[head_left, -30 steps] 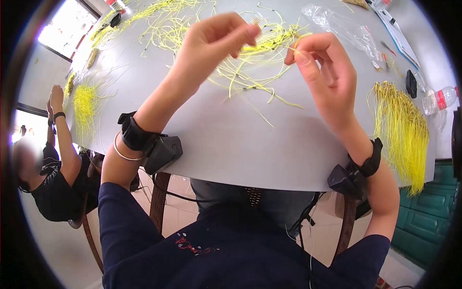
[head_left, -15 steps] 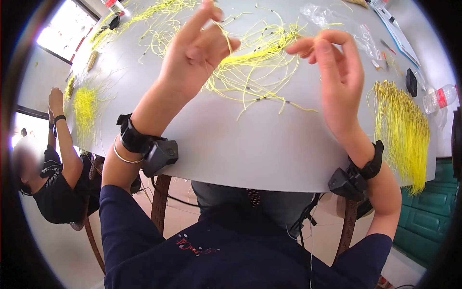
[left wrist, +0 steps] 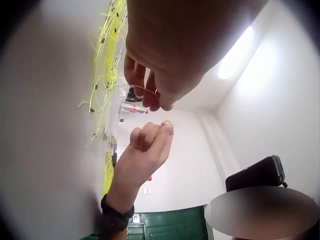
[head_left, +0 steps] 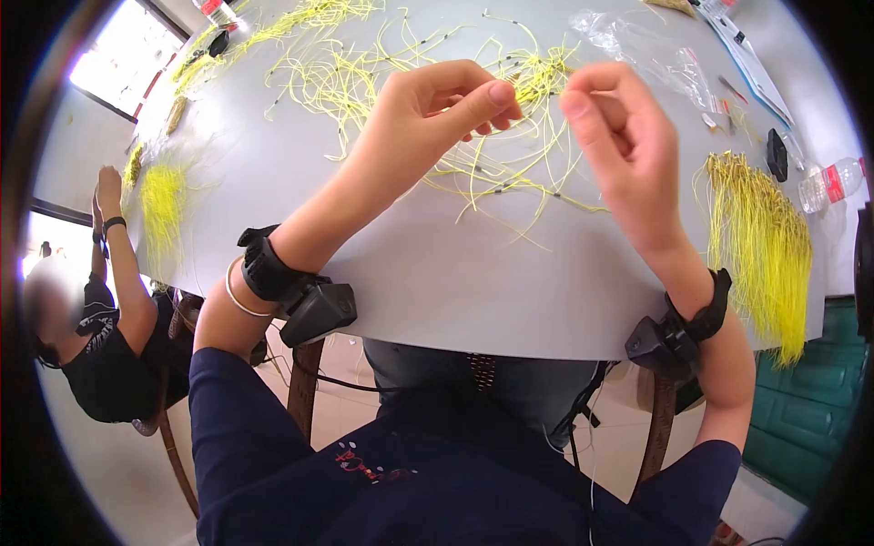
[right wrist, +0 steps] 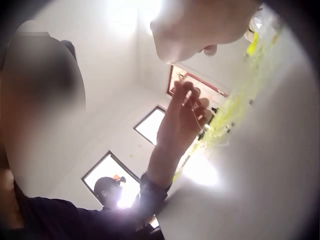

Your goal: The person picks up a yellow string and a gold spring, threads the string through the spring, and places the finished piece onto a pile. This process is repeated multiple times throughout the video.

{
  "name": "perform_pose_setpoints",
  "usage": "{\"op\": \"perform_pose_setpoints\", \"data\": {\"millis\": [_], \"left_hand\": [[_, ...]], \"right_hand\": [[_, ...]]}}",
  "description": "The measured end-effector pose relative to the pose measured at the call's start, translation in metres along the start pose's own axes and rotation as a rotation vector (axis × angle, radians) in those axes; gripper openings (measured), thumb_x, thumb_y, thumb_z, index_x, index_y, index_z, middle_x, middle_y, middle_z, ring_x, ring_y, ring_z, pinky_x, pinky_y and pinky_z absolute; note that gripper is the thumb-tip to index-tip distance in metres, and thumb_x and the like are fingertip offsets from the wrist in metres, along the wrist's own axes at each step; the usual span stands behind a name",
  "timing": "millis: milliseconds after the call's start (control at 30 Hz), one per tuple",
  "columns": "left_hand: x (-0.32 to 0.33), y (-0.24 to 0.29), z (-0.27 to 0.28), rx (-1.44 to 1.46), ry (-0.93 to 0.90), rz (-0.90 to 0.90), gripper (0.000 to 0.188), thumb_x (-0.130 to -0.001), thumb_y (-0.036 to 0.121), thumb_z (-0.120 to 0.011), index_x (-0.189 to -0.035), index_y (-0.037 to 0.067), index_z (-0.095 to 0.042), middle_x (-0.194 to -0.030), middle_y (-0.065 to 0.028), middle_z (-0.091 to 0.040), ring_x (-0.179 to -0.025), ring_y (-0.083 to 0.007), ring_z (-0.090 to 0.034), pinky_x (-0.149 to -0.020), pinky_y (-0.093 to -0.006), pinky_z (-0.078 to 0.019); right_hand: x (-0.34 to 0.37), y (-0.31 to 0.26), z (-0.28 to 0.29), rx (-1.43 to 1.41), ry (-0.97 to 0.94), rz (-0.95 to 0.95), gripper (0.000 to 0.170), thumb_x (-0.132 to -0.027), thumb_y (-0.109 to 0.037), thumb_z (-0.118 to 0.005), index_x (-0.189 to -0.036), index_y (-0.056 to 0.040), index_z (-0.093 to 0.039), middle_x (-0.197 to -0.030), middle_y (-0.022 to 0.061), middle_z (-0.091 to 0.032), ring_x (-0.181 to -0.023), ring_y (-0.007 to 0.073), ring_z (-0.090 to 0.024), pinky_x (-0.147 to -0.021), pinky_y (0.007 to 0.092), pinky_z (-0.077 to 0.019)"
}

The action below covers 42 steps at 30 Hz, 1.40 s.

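Observation:
My left hand (head_left: 446, 114) is raised over the tangle of yellow cords (head_left: 537, 77), its thumb and fingertips pinching a thin cord. In the left wrist view that cord (left wrist: 142, 88) crosses the curled fingers as a fine pale line. To its right, my right hand (head_left: 628, 150) is held up with thumb against index finger, pinching a fine cord whose end barely shows. The two hands face each other, apart by a small gap. Below them, cords with small dark beads or knots spread across the grey table (head_left: 473, 282).
A thick bundle of yellow cords (head_left: 760, 255) hangs over the table's right edge. Nearby are a water bottle (head_left: 833, 185), a black object (head_left: 777, 155) and clear plastic bags (head_left: 637, 45). More yellow cords (head_left: 162, 209) lie at left, near another person (head_left: 105, 346).
My left hand swung up and left with fingers spread, then came back down toward the right hand. The right hand dipped slightly and its fingers closed together again.

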<state>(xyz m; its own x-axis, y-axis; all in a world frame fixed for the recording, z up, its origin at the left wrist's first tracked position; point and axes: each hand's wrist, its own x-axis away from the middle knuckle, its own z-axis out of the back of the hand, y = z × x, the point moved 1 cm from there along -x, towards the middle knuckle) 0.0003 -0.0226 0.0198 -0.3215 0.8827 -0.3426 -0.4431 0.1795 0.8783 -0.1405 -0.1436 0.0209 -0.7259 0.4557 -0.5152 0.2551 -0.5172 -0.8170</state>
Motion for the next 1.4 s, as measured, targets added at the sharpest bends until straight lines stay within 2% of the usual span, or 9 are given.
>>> {"op": "perform_pose_setpoints", "data": {"millis": [167, 433, 600, 700, 900, 967, 1100, 1167, 1400], "left_hand": [[0.001, 0.0, -0.001, 0.04, -0.004, 0.158, 0.035, -0.094, 0.034, -0.043, -0.073, 0.007, -0.051, -0.066, 0.0027, -0.046, -0.062, -0.0055, -0.042, -0.059, -0.0208, -0.0354], [0.002, -0.003, -0.005, 0.038, -0.016, 0.153, 0.035, -0.095, 0.034, -0.041, -0.073, 0.008, -0.049, -0.065, 0.0034, -0.044, -0.059, -0.0045, -0.039, -0.055, -0.0195, -0.032], [0.001, -0.003, -0.004, 0.1, -0.021, 0.178, 0.039, -0.093, 0.034, -0.046, -0.07, 0.005, -0.054, -0.063, 0.0031, -0.047, -0.062, -0.0051, -0.04, -0.056, -0.0186, -0.0333], [0.001, -0.005, -0.005, 0.11, -0.029, 0.163, 0.038, -0.094, 0.033, -0.045, -0.071, 0.004, -0.054, -0.064, 0.0029, -0.047, -0.062, -0.0051, -0.041, -0.057, -0.0191, -0.0345], [0.002, -0.007, -0.007, 0.056, -0.043, 0.116, 0.035, -0.096, 0.033, -0.038, -0.074, 0.008, -0.05, -0.064, 0.0044, -0.042, -0.059, -0.0033, -0.037, -0.053, -0.0186, -0.03], [0.002, -0.006, -0.005, 0.114, -0.035, 0.164, 0.037, -0.094, 0.032, -0.045, -0.074, 0.003, -0.056, -0.067, 0.0022, -0.05, -0.064, -0.0053, -0.043, -0.06, -0.0202, -0.0371], [0.001, -0.01, -0.004, 0.11, -0.038, 0.171, 0.036, -0.093, 0.032, -0.046, -0.075, 0.003, -0.056, -0.067, 0.002, -0.051, -0.064, -0.0054, -0.044, -0.06, -0.0203, -0.0377], [0.001, -0.011, -0.007, 0.026, -0.031, 0.124, 0.034, -0.096, 0.032, -0.04, -0.075, 0.007, -0.052, -0.065, 0.0044, -0.044, -0.06, -0.0029, -0.038, -0.053, -0.0177, -0.0306], [0.002, -0.012, -0.007, 0.015, -0.047, 0.102, 0.034, -0.096, 0.031, -0.041, -0.074, 0.007, -0.052, -0.064, 0.0046, -0.045, -0.06, -0.0026, -0.038, -0.053, -0.0172, -0.0306]], "right_hand": [[0.001, -0.001, 0.0, -0.014, -0.122, -0.114, 0.009, -0.085, -0.011, -0.055, -0.084, -0.0021, -0.052, -0.048, -0.0067, -0.033, -0.045, 0.0012, -0.024, -0.042, 0.0211, -0.0182], [-0.001, -0.001, 0.003, -0.209, -0.226, -0.425, 0.013, -0.083, -0.016, -0.056, -0.082, -0.0039, -0.054, -0.051, -0.0089, -0.036, -0.045, 0.0003, -0.026, -0.041, 0.0206, -0.0187], [0.0, 0.004, 0.002, -0.418, -0.325, -0.601, 0.017, -0.082, -0.024, -0.053, -0.074, -0.0088, -0.053, -0.052, -0.0089, -0.03, -0.047, 0.0022, -0.023, -0.043, 0.021, -0.0198], [0.0, 0.005, 0.002, -0.414, -0.38, -0.612, 0.021, -0.08, -0.031, -0.049, -0.073, -0.0115, -0.044, -0.055, -0.0089, -0.023, -0.049, 0.0029, -0.019, -0.044, 0.0203, -0.0159], [0.001, 0.004, 0.001, -0.405, -0.387, -0.624, 0.023, -0.08, -0.032, -0.048, -0.073, -0.0104, -0.044, -0.054, -0.009, -0.022, -0.048, 0.0035, -0.018, -0.043, 0.0205, -0.015], [0.001, 0.004, 0.0, -0.409, -0.396, -0.619, 0.023, -0.08, -0.031, -0.048, -0.072, -0.0102, -0.044, -0.054, -0.0091, -0.021, -0.048, 0.0033, -0.018, -0.043, 0.0204, -0.0148], [0.002, 0.006, -0.001, -0.45, -0.423, -0.643, 0.022, -0.079, -0.031, -0.048, -0.072, -0.0102, -0.044, -0.054, -0.0094, -0.02, -0.048, 0.0029, -0.018, -0.044, 0.0203, -0.0143], [0.002, 0.008, -0.001, -0.474, -0.417, -0.654, 0.022, -0.079, -0.031, -0.048, -0.072, -0.0103, -0.044, -0.054, -0.0097, -0.019, -0.048, 0.0028, -0.018, -0.044, 0.0204, -0.0142], [0.002, 0.009, 0.002, -0.545, -0.415, -0.676, 0.02, -0.08, -0.029, -0.048, -0.074, -0.0107, -0.044, -0.053, -0.0107, -0.019, -0.048, 0.0023, -0.017, -0.043, 0.0204, -0.014]]}}
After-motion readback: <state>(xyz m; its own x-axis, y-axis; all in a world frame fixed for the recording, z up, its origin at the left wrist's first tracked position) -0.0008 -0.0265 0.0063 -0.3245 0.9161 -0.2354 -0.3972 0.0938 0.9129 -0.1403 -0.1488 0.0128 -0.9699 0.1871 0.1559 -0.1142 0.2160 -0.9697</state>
